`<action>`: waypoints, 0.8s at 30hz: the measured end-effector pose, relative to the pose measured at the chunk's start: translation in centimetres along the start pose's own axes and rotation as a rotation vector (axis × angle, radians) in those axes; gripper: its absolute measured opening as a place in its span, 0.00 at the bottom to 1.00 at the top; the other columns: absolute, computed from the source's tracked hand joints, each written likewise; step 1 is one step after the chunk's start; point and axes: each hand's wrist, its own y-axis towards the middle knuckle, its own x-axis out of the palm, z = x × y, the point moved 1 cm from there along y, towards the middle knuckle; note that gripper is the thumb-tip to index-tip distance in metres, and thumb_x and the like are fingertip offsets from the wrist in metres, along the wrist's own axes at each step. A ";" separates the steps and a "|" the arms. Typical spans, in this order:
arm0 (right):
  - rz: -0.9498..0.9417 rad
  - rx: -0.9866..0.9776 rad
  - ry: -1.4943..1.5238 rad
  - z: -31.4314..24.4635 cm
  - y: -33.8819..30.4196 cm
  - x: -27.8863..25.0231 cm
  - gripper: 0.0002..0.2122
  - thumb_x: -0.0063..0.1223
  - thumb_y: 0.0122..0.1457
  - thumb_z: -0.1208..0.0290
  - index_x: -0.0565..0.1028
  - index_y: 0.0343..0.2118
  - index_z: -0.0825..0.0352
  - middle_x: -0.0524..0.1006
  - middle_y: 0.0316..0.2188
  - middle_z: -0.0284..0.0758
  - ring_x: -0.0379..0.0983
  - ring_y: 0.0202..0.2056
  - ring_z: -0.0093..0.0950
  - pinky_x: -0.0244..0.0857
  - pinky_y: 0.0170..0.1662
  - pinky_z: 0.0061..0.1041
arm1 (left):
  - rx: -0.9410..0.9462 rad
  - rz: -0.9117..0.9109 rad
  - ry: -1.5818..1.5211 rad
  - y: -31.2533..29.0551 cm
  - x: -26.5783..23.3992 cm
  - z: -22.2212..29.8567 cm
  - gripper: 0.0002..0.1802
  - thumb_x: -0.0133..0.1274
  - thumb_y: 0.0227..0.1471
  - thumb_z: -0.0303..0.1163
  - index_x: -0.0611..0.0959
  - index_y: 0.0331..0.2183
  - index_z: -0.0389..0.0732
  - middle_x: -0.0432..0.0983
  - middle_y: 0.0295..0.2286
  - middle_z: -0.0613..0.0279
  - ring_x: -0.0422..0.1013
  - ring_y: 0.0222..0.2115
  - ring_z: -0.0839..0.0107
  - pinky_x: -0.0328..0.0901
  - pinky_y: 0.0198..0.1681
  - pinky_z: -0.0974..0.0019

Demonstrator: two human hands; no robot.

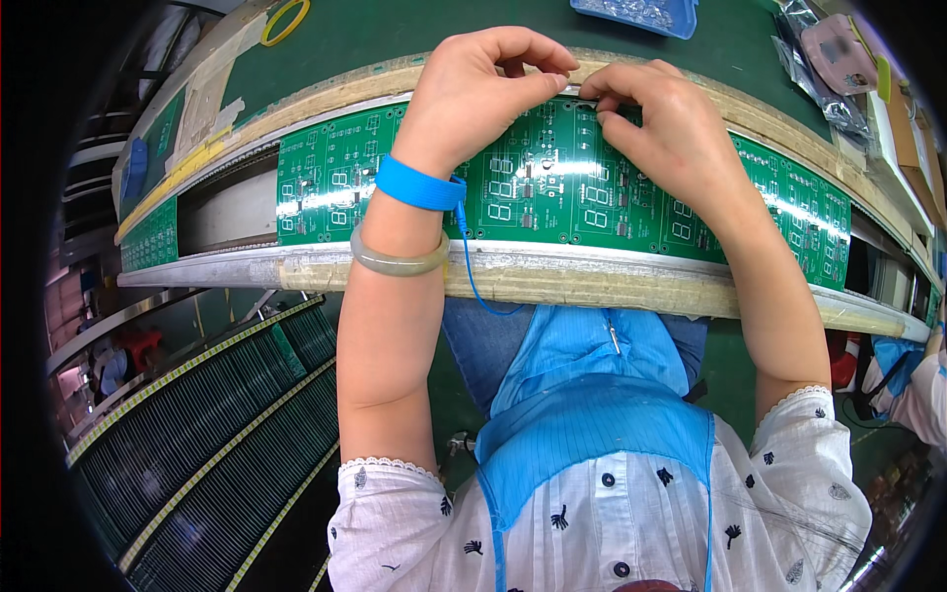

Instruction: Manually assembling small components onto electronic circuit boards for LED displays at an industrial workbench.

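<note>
A row of green circuit boards [523, 187] with white digit outlines and small mounted parts lies in the metal-edged track in front of me. Over the far edge of these boards, my left hand [478, 94] has its thumb and fingers brought together in a pinch. My right hand [671, 123] is just to its right, fingers curled in and tips close together above the boards. Whatever either hand pinches is too small or hidden to tell. A blue wrist strap [419, 187] with a cord and a pale bangle [400, 260] are on my left arm.
Beyond the track sits a blue tray [636, 24] of small clear parts. A yellow ring [269, 39] lies far left, a pink container [838, 54] and plastic bags [804, 69] far right. Racks of upright boards [212, 444] stand lower left. Another person's sleeve [927, 400] shows at right.
</note>
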 end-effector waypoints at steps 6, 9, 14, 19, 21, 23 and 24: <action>-0.004 0.003 0.002 0.0 0.0 -0.1 0.11 0.52 0.49 0.75 0.81 0.36 0.67 0.80 0.29 0.38 0.75 0.37 0.41 0.69 0.45 0.40 | -0.012 0.000 0.020 -0.1 0.0 0.2 0.10 0.63 0.48 0.27 0.88 0.36 0.38 0.82 0.28 0.68 0.71 0.28 0.82 0.68 0.34 0.75; -0.016 0.017 -0.001 -0.2 0.0 -0.1 0.11 0.52 0.50 0.75 0.81 0.36 0.67 0.81 0.30 0.39 0.76 0.38 0.41 0.69 0.45 0.40 | -0.012 -0.001 0.017 -0.1 0.1 0.2 0.10 0.63 0.48 0.27 0.88 0.36 0.38 0.81 0.28 0.68 0.71 0.28 0.82 0.68 0.34 0.75; 0.005 0.026 -0.026 -0.4 -0.2 0.0 0.10 0.52 0.51 0.75 0.81 0.35 0.67 0.81 0.31 0.41 0.76 0.39 0.43 0.69 0.46 0.41 | -0.006 0.005 -0.004 0.0 0.1 0.2 0.10 0.63 0.48 0.27 0.88 0.36 0.38 0.81 0.27 0.68 0.71 0.28 0.82 0.68 0.33 0.75; -0.023 0.061 -0.008 -0.3 -0.2 -0.2 0.10 0.51 0.53 0.74 0.81 0.36 0.66 0.81 0.31 0.40 0.75 0.39 0.42 0.69 0.45 0.41 | -0.030 0.004 0.012 -0.1 0.0 0.3 0.10 0.62 0.47 0.27 0.88 0.35 0.38 0.81 0.27 0.68 0.71 0.27 0.82 0.68 0.33 0.75; -0.037 0.069 -0.004 -0.4 -0.2 -0.3 0.09 0.52 0.53 0.74 0.81 0.36 0.66 0.81 0.31 0.40 0.75 0.39 0.42 0.69 0.44 0.41 | -0.021 0.009 0.005 0.0 0.0 0.3 0.10 0.62 0.47 0.27 0.88 0.35 0.37 0.81 0.27 0.68 0.71 0.27 0.82 0.68 0.33 0.75; -0.035 0.082 0.012 -0.2 -0.2 -0.3 0.10 0.52 0.54 0.73 0.80 0.37 0.66 0.81 0.30 0.40 0.76 0.38 0.42 0.69 0.43 0.40 | -0.017 0.013 -0.001 0.0 0.0 0.3 0.10 0.61 0.47 0.27 0.88 0.35 0.37 0.82 0.27 0.68 0.71 0.27 0.82 0.68 0.33 0.75; -0.039 0.079 0.014 -0.3 -0.2 -0.3 0.10 0.52 0.54 0.73 0.80 0.37 0.66 0.81 0.30 0.40 0.76 0.38 0.42 0.69 0.43 0.40 | -0.025 0.014 0.012 0.0 0.0 0.3 0.10 0.61 0.47 0.27 0.88 0.35 0.38 0.82 0.27 0.67 0.71 0.27 0.82 0.69 0.33 0.74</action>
